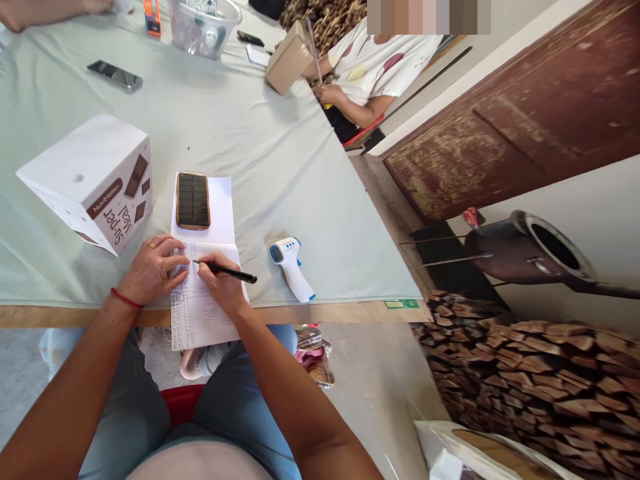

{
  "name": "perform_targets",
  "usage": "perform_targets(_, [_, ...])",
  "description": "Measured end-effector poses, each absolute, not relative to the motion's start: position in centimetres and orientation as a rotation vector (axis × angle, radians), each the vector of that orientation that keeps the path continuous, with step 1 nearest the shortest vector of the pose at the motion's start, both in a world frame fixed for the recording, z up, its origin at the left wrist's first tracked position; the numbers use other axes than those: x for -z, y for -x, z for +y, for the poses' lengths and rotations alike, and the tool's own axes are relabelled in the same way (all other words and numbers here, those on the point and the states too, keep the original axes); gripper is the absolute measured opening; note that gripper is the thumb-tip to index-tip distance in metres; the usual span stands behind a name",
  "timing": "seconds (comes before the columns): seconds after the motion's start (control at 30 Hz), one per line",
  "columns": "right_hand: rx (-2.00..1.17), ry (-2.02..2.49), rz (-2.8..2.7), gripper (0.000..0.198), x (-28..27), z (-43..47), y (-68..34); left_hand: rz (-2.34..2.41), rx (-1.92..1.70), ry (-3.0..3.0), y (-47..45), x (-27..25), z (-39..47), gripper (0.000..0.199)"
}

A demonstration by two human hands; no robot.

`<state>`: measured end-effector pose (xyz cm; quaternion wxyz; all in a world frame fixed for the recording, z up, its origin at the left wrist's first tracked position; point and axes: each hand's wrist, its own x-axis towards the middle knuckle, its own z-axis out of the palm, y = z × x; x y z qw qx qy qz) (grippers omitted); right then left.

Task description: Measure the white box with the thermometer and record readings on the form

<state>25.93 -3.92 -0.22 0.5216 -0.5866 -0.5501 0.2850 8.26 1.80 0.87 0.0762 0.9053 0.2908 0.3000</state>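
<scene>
A black pen [227,269] is pinched in my right hand [220,283], its tip touching the written part of a white paper booklet [210,313]. The lower page hangs over the table's front edge and bears lines of handwriting. My left hand [157,270] lies flat on the booklet's left side, fingers stretched out, a ring on one finger and a red string at the wrist. On the upper page rests a smartphone [193,201] with a dark screen. To the right of the booklet lies a white and blue infrared thermometer [294,267].
A white box [100,180] stands left of the booklet. Farther back are another phone [115,75], a clear plastic tub [204,27] and an orange item [153,19]. Across the table, a person holds a cardboard box [290,59]. Stacked firewood [550,373] is at right.
</scene>
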Motion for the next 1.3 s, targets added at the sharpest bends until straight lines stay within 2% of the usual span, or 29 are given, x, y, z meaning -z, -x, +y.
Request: perform_targets(1.3, [-0.674,1.454,-1.208,0.018,-0.07,-4.10,-25.88,0.875,-0.887,-2.673,-8.25,-0.93,1.88,0.015])
